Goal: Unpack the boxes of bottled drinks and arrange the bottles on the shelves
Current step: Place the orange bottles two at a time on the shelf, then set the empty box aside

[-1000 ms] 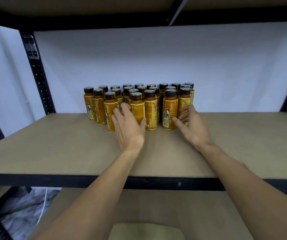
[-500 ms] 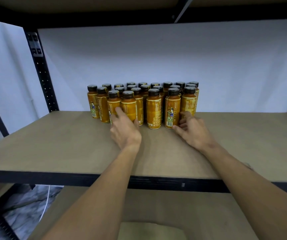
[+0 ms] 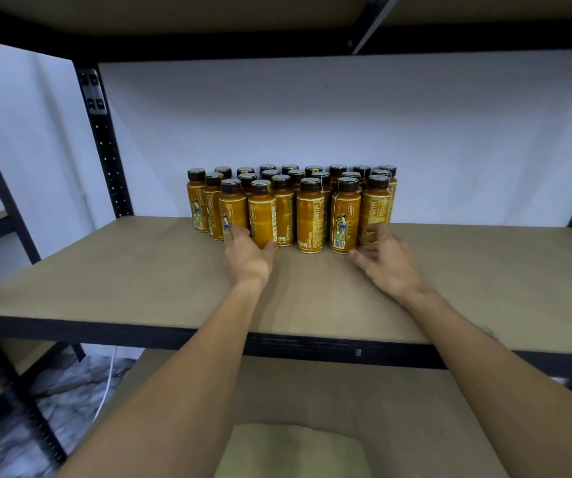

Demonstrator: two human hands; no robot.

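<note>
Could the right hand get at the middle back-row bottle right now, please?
Probably not from the front: the right hand is at the front row, whose packed bottles block that back bottle. Only its cap shows, free from above.

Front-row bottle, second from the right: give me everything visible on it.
The front-row bottle second from the right is a small drink bottle with an orange-brown body, a short neck and a dark round cap. It looks like plastic. Its wrap label shows a cartoon figure with a barcode near the base. It stands upright and capped on the tan shelf board, at the front of the cluster, close beside its neighbours. The right hand lies by its base, thumb reaching toward it. Actual contact cannot be told.
</note>
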